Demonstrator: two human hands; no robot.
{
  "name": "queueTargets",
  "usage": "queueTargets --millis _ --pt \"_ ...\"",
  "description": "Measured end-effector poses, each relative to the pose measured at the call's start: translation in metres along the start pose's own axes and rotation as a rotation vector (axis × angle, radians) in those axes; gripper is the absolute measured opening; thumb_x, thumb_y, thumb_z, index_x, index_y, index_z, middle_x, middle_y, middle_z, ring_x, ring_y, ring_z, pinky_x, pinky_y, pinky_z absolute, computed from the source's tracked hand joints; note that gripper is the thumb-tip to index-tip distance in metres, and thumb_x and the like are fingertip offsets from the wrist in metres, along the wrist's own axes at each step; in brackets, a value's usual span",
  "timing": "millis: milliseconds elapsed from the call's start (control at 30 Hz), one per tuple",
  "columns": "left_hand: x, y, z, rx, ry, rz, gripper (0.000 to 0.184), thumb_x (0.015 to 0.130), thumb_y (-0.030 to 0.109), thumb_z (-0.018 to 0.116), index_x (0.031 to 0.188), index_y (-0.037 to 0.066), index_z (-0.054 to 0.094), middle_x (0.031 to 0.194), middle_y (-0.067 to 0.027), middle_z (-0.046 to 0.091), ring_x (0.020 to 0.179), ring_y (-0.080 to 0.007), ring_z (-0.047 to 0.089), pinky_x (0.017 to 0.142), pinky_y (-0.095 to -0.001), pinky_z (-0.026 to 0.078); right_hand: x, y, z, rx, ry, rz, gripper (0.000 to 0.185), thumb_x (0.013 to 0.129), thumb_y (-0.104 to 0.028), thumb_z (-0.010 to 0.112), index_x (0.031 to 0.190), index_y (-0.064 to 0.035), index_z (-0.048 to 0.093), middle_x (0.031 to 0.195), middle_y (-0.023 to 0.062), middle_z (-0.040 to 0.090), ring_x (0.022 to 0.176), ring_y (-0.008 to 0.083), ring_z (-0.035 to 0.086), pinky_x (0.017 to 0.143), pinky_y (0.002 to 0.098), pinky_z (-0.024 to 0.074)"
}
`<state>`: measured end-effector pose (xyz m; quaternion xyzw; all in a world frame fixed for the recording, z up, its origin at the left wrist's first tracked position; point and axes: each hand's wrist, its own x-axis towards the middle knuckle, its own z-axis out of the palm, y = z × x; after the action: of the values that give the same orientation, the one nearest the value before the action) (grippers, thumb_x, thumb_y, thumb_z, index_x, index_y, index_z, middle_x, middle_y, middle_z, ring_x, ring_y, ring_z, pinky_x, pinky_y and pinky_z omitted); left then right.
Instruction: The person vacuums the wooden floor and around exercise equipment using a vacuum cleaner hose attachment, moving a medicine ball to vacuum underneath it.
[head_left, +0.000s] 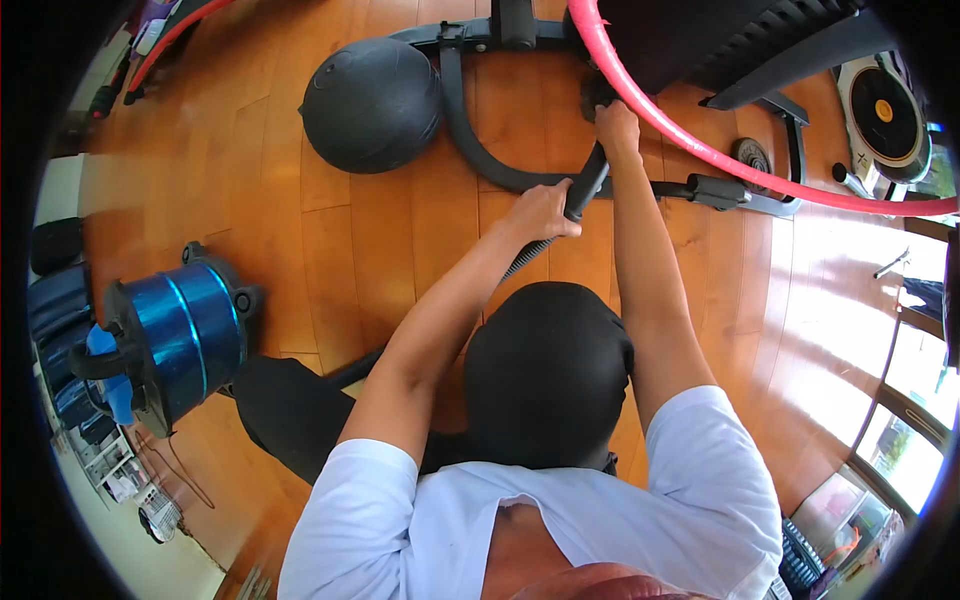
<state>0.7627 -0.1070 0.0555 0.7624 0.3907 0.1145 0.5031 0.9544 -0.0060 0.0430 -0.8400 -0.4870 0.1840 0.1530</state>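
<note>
A dark vacuum hose [528, 257] with a ribbed lower part runs up between my two hands. My left hand [545, 212] is wrapped round the smooth upper tube. Farther ahead, my right hand [617, 130] is closed at the tube's upper end, where a dark piece beside it is partly hidden by the pink hoop [690, 145]. The tube crosses over the black curved frame [480, 155] of a piece of exercise equipment. A black ball [370, 105] rests on the floor to the left of that frame.
A blue and black canister vacuum [190, 330] stands on the wooden floor [340, 240] at the left. My bent knees are below my hands. A round black disc [750, 155] lies by the frame, and a turntable-like device [885, 115] is at the upper right.
</note>
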Motion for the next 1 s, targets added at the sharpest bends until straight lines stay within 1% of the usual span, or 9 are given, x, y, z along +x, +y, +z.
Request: queueTargets --millis 167,300,433,500,633,667,767,900,1000 --pt "-0.028 0.032 0.024 0.002 -0.212 -0.079 0.066 0.061 0.028 0.076 0.117 0.0 0.055 0.098 -0.025 0.067 0.096 -0.0401 0.064 0.079 -0.0471 0.049 -0.036 0.063 -0.005 -0.014 -0.006 0.021 0.038 0.093 -0.034 0.054 0.116 -0.003 0.048 0.103 0.0332 0.064 0.104 0.0497 0.059 0.087 0.0549 0.0482" --pt "-0.052 0.037 0.037 -0.005 -0.304 -0.118 0.064 0.06 0.027 0.076 0.115 0.001 0.056 0.095 -0.0238 0.067 0.093 -0.0396 0.065 0.078 -0.0461 0.049 -0.107 0.051 -0.036 -0.005 0.013 0.207 0.039 0.093 -0.03 0.055 0.117 -0.0004 0.045 0.101 0.033 0.064 0.098 0.0495 0.062 0.083 0.0534 0.0504" --pt "0.001 0.018 0.008 0.08 -0.136 0.047 0.063 0.06 0.028 0.075 0.114 0.002 0.056 0.088 -0.0223 0.067 0.087 -0.04 0.065 0.073 -0.0461 0.05 -0.03 0.051 -0.018 0.023 0.108 0.142 0.043 0.093 -0.032 0.056 0.114 0.0039 0.046 0.1 0.0356 0.063 0.096 0.0496 0.063 0.083 0.0524 0.0519" --pt "0.019 0.017 -0.003 0.099 -0.229 -0.013 0.062 0.063 0.03 0.073 0.116 0.003 0.055 0.089 -0.0231 0.068 0.087 -0.0408 0.066 0.075 -0.0476 0.051 -0.003 0.049 -0.013 -0.014 0.115 0.214 0.045 0.091 -0.035 0.057 0.113 0.0033 0.047 0.101 0.035 0.064 0.098 0.0488 0.063 0.084 0.0516 0.0522" --pt "-0.009 0.048 0.014 0.143 -0.318 -0.097 0.059 0.061 0.026 0.074 0.112 0.001 0.056 0.085 -0.0215 0.067 0.085 -0.0401 0.065 0.071 -0.0458 0.05 -0.023 0.093 -0.018 -0.048 0.031 0.041 0.05 0.09 -0.035 0.058 0.123 0.0012 0.044 0.1 0.0331 0.065 0.096 0.0481 0.064 0.083 0.051 0.0526" --pt "-0.031 0.05 0.023 0.019 -0.299 -0.1 0.059 0.062 0.024 0.073 0.113 0.0 0.055 0.084 -0.022 0.066 0.085 -0.04 0.065 0.071 -0.0454 0.05 -0.062 0.079 -0.034 0.129 0.038 0.074 0.05 0.091 -0.033 0.057 0.126 0.0002 0.043 0.098 0.0333 0.065 0.095 0.0484 0.063 0.082 0.0512 0.0523" --pt "-0.057 0.037 0.036 -0.107 -0.261 -0.126 0.059 0.064 0.021 0.073 0.116 0.0 0.054 0.084 -0.0222 0.066 0.085 -0.0398 0.065 0.071 -0.0455 0.049 -0.104 0.058 -0.024 -0.055 0.027 0.187 0.045 0.092 -0.031 0.056 0.123 -0.0013 0.045 0.096 0.0326 0.065 0.094 0.0494 0.063 0.082 0.052 0.052" --pt "-0.033 0.023 0.012 -0.004 -0.219 -0.152 0.061 0.064 0.022 0.073 0.118 0.001 0.055 0.084 -0.0224 0.067 0.086 -0.0393 0.066 0.073 -0.0445 0.05 -0.058 0.032 -0.014 0.019 0.049 0.088 0.042 0.093 -0.034 0.055 0.115 0.0007 0.047 0.1 0.0349 0.063 0.098 0.0506 0.062 0.084 0.0532 0.0515" --pt "-0.005 0.0 -0.011 0.096 -0.004 -0.125 0.063 0.062 0.026 0.074 0.116 0.0 0.056 0.082 -0.0199 0.067 0.083 -0.0357 0.067 0.074 -0.0405 0.051 -0.007 -0.013 -0.002 0.053 -0.026 0.039 0.048 0.089 -0.035 0.058 0.112 0.0059 0.049 0.105 0.0354 0.062 0.103 0.0495 0.061 0.09 0.0513 0.0501"
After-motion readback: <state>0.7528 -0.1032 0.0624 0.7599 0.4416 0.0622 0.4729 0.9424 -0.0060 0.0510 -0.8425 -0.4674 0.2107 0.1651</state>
